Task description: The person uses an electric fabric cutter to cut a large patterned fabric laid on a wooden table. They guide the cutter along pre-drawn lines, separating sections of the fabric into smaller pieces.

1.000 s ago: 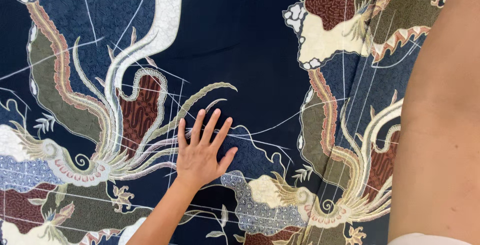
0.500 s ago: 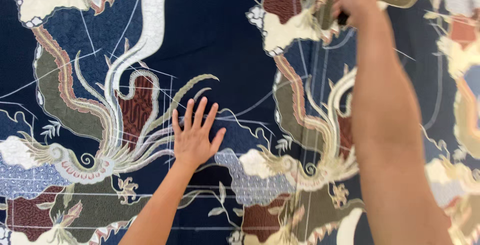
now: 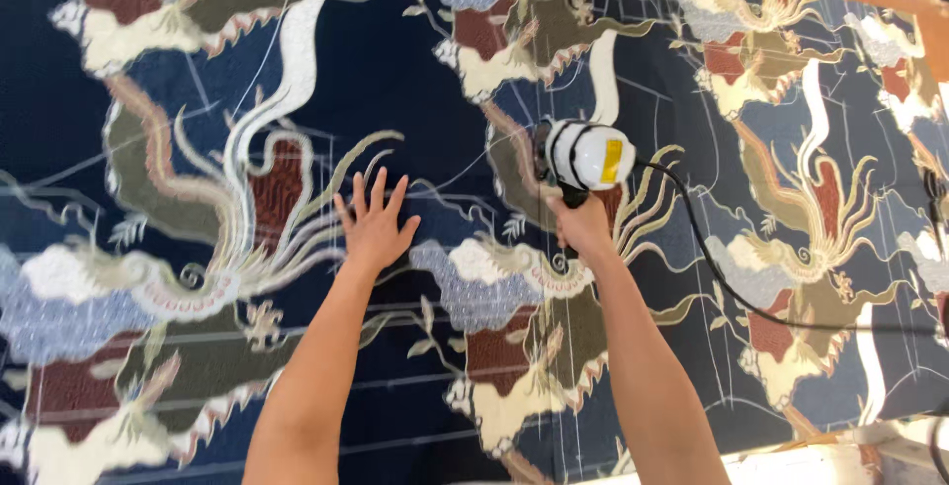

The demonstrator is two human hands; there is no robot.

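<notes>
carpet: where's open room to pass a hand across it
The carpet lies open above the flat left hand and off to its left, and again to the right past the black cord. It is tight between that hand and the right hand, which grips the white power tool.

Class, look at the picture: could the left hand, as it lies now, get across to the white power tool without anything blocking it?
Probably yes. The left hand lies flat on the patterned fabric, and only bare fabric separates it from the white power tool, held by the right hand.
</notes>
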